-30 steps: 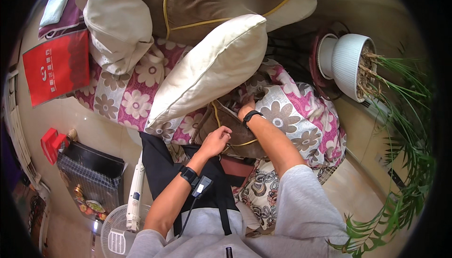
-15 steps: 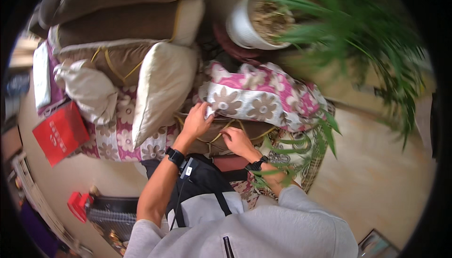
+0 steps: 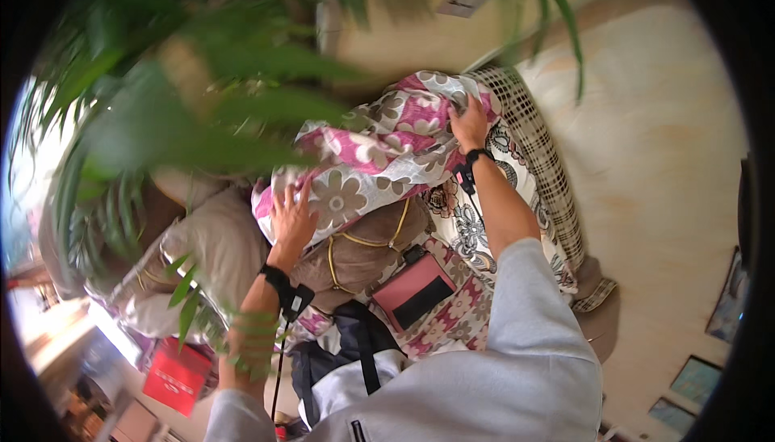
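Note:
A pink, white and brown floral cloth (image 3: 339, 193) lies bunched over a brown cushion (image 3: 379, 236) trimmed with yellow cord. My left hand (image 3: 292, 217) rests on the near left end of this cloth, its fingers spread. At the far right end, my right hand (image 3: 470, 123) has its thumb and fingers around a fold of the cloth. Each wrist wears a black strap with a small device. Below the cushion a pink flat case with a black panel (image 3: 412, 293) lies on floral fabric.
Blurred green plant leaves (image 3: 202, 95) hang across the upper left, hiding part of the cushions. A pale pillow (image 3: 214, 240) leans left of my left hand. A red paper bag (image 3: 176, 376) is at lower left. Checked fabric (image 3: 549, 167) edges the seat beside the floor (image 3: 662, 159).
The view has swung right, bringing the leaves over the upper left. My right hand has gone from the brown cushion to the cloth's far right end. My left hand's fingers have spread on the cloth.

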Motion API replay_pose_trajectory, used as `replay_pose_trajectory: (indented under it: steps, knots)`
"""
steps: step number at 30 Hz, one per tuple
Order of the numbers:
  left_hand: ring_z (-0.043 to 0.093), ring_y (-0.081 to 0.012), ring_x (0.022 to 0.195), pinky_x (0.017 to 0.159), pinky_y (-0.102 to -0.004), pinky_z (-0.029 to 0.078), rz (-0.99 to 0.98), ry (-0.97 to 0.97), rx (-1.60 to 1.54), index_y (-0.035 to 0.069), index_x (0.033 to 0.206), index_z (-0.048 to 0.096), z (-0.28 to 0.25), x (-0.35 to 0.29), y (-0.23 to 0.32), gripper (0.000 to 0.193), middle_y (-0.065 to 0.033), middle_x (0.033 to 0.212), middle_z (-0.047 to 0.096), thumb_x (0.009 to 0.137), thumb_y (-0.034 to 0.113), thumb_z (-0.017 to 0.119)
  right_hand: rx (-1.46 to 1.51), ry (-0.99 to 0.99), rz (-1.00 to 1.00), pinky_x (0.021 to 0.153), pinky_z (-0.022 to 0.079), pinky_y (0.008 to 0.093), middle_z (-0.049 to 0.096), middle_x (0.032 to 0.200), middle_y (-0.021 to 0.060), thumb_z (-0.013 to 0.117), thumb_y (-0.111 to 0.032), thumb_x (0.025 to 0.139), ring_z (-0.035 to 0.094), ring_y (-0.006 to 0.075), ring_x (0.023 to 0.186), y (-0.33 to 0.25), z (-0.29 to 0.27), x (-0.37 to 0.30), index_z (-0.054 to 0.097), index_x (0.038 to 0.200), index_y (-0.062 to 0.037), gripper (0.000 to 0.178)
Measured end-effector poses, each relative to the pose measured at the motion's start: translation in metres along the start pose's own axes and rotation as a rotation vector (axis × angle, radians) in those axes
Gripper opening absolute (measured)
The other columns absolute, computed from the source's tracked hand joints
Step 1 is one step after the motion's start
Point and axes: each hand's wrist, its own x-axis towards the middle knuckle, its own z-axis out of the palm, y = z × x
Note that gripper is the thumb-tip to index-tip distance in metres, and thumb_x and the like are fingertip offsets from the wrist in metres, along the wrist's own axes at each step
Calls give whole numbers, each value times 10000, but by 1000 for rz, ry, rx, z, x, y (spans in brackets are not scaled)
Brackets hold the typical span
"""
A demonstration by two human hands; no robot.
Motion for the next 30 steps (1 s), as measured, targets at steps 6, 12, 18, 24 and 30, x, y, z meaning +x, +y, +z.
replay_pose_trajectory:
  steps: [6, 12, 18, 24, 30]
  knots:
    - [327, -445, 1363, 1041, -597, 360, -33, -74, 48, 265, 1546, 291, 2, 9, 19, 865, -164, 1478, 380, 818, 246, 758, 69, -367, 339, 889, 513, 455, 677, 1111, 186, 772, -309, 749, 632, 386, 1094, 10, 30, 46, 595, 1216, -120, 534]
    - [334, -441, 1362, 1051, -610, 331, 4, 20, 48, 283, 1552, 280, 18, 8, 9, 879, -158, 1477, 393, 818, 256, 763, 568, 485, 172, 547, 500, 301, 648, 748, 71, 646, -70, 864, 620, 177, 618, 76, -57, 79, 595, 854, -61, 53]
    - [324, -427, 1348, 1030, -586, 354, -31, 4, 53, 289, 1541, 306, 7, 13, 23, 936, -158, 1492, 352, 759, 213, 815, 634, -135, 87, 1047, 405, 424, 608, 1249, 193, 618, -111, 877, 546, 336, 1202, 113, -45, 50, 539, 1290, 4, 436]
    - [330, -427, 1346, 1084, -588, 303, -86, -1, 64, 273, 1555, 273, 1, 17, 21, 1009, -157, 1521, 312, 721, 244, 840, 75, 146, 102, 992, 427, 509, 615, 1192, 229, 669, -325, 832, 575, 419, 1113, 71, -16, 87, 578, 1261, -22, 533]
    - [304, -430, 1377, 1126, -614, 215, -179, -109, 82, 263, 1576, 203, 4, 23, 28, 1082, -162, 1568, 281, 706, 263, 845, 317, -675, 182, 921, 503, 381, 699, 1129, 178, 690, -468, 808, 662, 287, 1052, 78, 19, 128, 691, 1183, -82, 538]
